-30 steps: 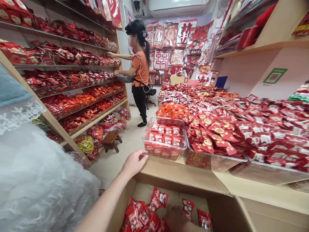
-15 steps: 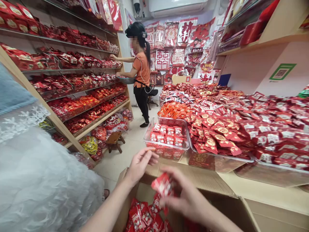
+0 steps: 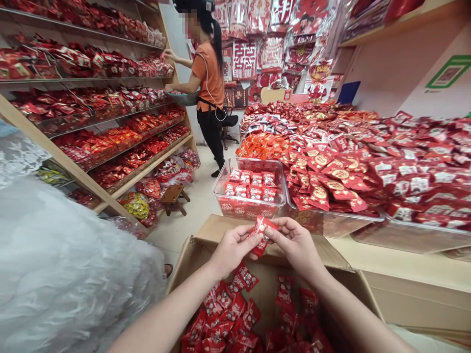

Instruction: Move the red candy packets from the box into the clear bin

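A small red candy packet is pinched between both hands above an open cardboard box. My left hand grips its left side and my right hand its right side, fingers closed on it. Many similar red packets lie loose in the box below. Just beyond the hands stands a clear plastic bin with red packets set in rows.
Bins of red packets cover the counter at right. Shelves of red packets line the left. A person in an orange shirt stands there holding a bowl. A white fluffy garment fills the lower left, near a wooden stool.
The packet was in my right hand alone, low over the box; it is now higher, and my left hand has closed on it too. The view has tilted down.
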Available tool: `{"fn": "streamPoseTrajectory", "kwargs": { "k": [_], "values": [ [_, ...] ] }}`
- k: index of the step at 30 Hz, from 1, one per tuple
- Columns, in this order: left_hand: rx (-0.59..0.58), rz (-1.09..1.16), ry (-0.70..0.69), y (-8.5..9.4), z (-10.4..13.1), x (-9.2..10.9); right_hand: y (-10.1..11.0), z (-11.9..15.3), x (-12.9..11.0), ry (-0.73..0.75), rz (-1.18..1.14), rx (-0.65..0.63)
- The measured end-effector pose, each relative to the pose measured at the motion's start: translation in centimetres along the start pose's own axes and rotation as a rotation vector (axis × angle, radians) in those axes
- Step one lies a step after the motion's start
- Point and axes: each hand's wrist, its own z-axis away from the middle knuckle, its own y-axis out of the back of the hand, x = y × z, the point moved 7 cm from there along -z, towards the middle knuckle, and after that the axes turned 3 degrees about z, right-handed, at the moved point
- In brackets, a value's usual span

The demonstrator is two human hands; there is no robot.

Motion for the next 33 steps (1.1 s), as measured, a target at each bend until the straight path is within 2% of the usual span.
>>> {"fn": "streamPoseTrajectory", "kwargs": {
  "k": [4,8,11,14,18,21,23,25,28,31,33],
  "values": [
    [-0.023,0.044,0.056,-0.1,0.3,-0.3,0.0,0.2,0.0,0.016,-0.002,0.035],
    [0.0,0.078,0.023,0.1,0.4,-0.2,-0.6,0.6,0.1,0.045,-0.022,-0.06],
    [-0.027,0.083,-0.02,0.1,0.4,0.0,-0.6,1.0,-0.4,0.134,0.028,-0.101],
    [-0.009,0.153,-0.012,0.5,0.5,0.4,-0.3,1.7,-2.5,0.405,0.296,-0.065],
    [0.006,0.35,0.132,0.6,1.0,0.5,-1.1,3.6,-5.3,0.888,0.641,-0.028],
    [-0.009,0.357,0.09,0.4,1.1,1.1,-2.2,4.2,-5.2,1.011,0.737,-0.118],
    [0.033,0.326,-0.003,0.8,1.0,1.5,-2.7,4.2,-4.7,0.995,0.763,-0.175],
    [0.065,0.302,-0.078,1.1,0.9,1.7,-2.4,3.7,-4.2,0.901,0.737,-0.12],
    [0.063,0.28,-0.131,1.3,0.7,1.7,-0.8,2.1,-2.5,0.532,0.51,0.023],
    [0.033,0.257,-0.121,1.0,0.6,1.3,-0.7,1.0,0.3,0.146,0.169,-0.036],
    [0.01,0.238,-0.121,0.8,0.6,1.0,-1.0,0.8,1.1,0.022,0.04,-0.084]
  ]
}}
